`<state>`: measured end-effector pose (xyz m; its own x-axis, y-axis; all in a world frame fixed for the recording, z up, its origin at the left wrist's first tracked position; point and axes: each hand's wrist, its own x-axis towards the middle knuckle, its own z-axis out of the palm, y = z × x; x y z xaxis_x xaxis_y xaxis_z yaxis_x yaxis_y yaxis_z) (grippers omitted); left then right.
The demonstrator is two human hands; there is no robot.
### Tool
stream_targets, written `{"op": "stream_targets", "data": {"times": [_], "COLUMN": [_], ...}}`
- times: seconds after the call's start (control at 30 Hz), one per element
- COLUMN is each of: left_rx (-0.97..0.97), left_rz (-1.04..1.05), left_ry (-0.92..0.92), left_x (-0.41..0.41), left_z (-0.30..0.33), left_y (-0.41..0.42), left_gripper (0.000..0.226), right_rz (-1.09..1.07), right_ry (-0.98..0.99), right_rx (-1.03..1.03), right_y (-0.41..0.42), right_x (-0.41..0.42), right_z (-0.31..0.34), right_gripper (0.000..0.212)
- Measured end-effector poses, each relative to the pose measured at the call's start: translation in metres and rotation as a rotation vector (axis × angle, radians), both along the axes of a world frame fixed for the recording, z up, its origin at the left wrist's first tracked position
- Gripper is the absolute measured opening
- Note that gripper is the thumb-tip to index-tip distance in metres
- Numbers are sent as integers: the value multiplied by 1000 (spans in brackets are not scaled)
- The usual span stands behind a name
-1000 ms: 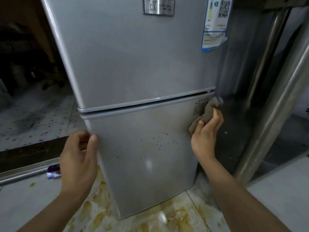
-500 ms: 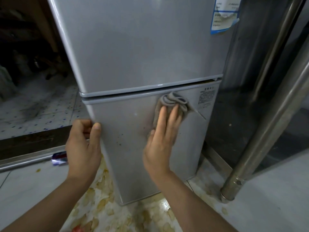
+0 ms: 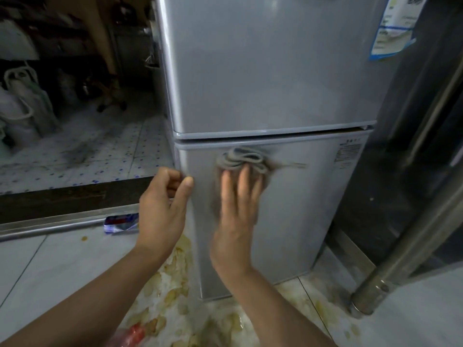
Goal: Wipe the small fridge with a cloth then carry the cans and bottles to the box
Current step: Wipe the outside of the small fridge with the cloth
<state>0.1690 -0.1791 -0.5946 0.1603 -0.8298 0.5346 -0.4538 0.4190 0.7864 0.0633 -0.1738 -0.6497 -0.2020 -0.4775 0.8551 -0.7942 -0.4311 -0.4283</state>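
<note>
Stained floor point(image 3: 175, 284), blue-edged label point(image 3: 390, 33) unreadable; right hand point(image 3: 238, 209) flat on cloth point(image 3: 240, 159), left hand point(image 3: 162, 209) gripping fridge point(image 3: 275, 71) edge.

The floor point(image 3: 62, 266) is pale tile, and the fridge point(image 3: 275, 71) stands on it. Yellow-brown stains point(image 3: 172, 284) spread over the tiles at the fridge's foot. A blue wrapper point(image 3: 120, 222) lies left of the fridge. A metal pole point(image 3: 375, 294) stands right of the fridge.
</note>
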Motion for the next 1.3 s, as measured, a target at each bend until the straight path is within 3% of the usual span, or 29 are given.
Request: {"op": "stream_targets", "data": {"times": [0.07, 0.13, 0.3, 0.37, 0.57, 0.7, 0.87, 1.1, 1.3], "left_rx": [28, 59, 110, 120, 218, 343, 386, 391, 363], "left_rz": [-57, -118, -211, -239, -324, -342, -267, -128, -137], "left_ry": [19, 51, 117, 176, 315, 425, 418, 375, 327], "left_x": [6, 13, 21, 22, 25, 36, 36, 45, 38], "left_z": [0, -1, -1, -2, 0, 1, -16, -37, -43], "left_y": [2, 5, 5, 6, 10, 8, 6, 3, 9], "left_gripper": [4, 17, 29, 28, 30, 26, 26, 23, 23], "right_rz": [72, 79, -153, -157, -38, -29, -19, -117, -51], "right_ry": [83, 95, -267, -270, 101, 267, 474, 871, 921], "right_rx": [19, -9, -20, -40, 32, -105, -249, -139, -115], "right_y": [5, 0, -15, -15, 0, -6, -26, -23, -13], "right_x": [8, -17, -53, -32, 27, 10, 7, -11, -26], "right_z": [-2, 5, 29, 29, 2, 26, 36, -74, -76], "right_gripper": [67, 64, 68, 72, 62, 44, 44, 54, 62]}}
